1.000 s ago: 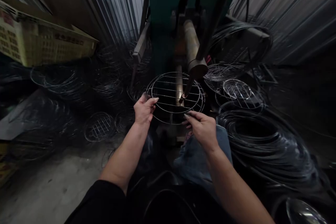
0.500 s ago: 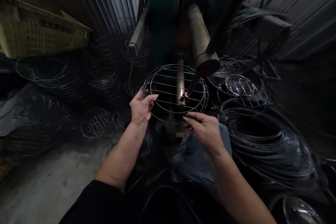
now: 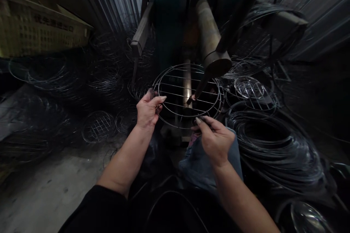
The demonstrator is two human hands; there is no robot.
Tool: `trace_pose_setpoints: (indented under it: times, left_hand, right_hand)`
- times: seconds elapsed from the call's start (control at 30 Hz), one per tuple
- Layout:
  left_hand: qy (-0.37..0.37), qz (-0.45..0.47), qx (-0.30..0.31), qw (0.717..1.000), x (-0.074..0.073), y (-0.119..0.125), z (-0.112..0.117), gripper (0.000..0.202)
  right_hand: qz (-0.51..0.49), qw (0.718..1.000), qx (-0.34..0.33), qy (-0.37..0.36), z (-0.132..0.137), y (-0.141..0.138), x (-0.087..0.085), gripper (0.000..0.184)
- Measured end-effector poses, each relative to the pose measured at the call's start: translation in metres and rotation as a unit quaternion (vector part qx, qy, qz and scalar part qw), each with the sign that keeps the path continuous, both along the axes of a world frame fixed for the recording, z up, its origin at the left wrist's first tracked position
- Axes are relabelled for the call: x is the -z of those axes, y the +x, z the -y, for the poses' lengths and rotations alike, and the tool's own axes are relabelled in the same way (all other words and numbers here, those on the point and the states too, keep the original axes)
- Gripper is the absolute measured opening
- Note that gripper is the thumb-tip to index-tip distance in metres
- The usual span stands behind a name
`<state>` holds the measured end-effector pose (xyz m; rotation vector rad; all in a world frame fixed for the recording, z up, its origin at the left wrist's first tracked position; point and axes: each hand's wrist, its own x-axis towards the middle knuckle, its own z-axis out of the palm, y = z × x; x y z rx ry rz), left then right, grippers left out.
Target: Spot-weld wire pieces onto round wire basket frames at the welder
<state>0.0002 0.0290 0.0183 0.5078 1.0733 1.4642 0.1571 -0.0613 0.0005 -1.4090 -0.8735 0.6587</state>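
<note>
A round wire rack (image 3: 175, 95) with parallel crossbars inside double rings is held level in front of me. My left hand (image 3: 147, 112) grips its left rim, thumb on top and fingers curled beneath. At the near right rim, my right hand (image 3: 216, 139) is closed in a pinch, fingertips against the wire. Under the rack stands the lower brass-coloured rod (image 3: 187, 85) of a machine that looks like a spot welder. From above, a dark pointed electrode (image 3: 201, 86) reaches down to the crossbars, where a small reddish glow shows. Part of the near rim is hidden by my fingers.
A thick cylindrical machine arm (image 3: 210, 32) hangs just above the rack. To the right lie a large coil of wire (image 3: 284, 153) and a finished-looking round grid (image 3: 250, 88). Stacked wire rings (image 3: 105, 80) and a yellow crate (image 3: 46, 31) are at the left.
The rack has shifted slightly right under the electrode. My right hand has moved a little right along with it, and my left hand keeps its hold on the rim.
</note>
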Motion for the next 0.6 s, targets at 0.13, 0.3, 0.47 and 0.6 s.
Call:
trace_pose_setpoints:
  times: [0.13,0.3,0.47,0.6]
  left_hand:
    - [-0.012,0.005,-0.001,1.0,0.001,0.001,-0.016,0.045]
    - [0.005,-0.01,0.004,1.0,-0.002,0.0,-0.032,0.044]
    - [0.001,-0.009,0.0,1.0,-0.001,-0.002,-0.039,0.049]
    - [-0.01,-0.009,-0.009,1.0,0.0,-0.002,-0.046,0.055]
  right_hand:
    - [-0.042,0.999,-0.005,-0.011,-0.015,0.0,-0.002,0.023]
    - [-0.041,0.999,-0.018,0.012,-0.029,0.0,-0.005,0.018]
    - [-0.044,0.999,-0.021,0.007,-0.037,0.001,-0.008,0.018]
    - [-0.054,0.998,-0.027,0.011,-0.045,0.0,-0.01,0.017]
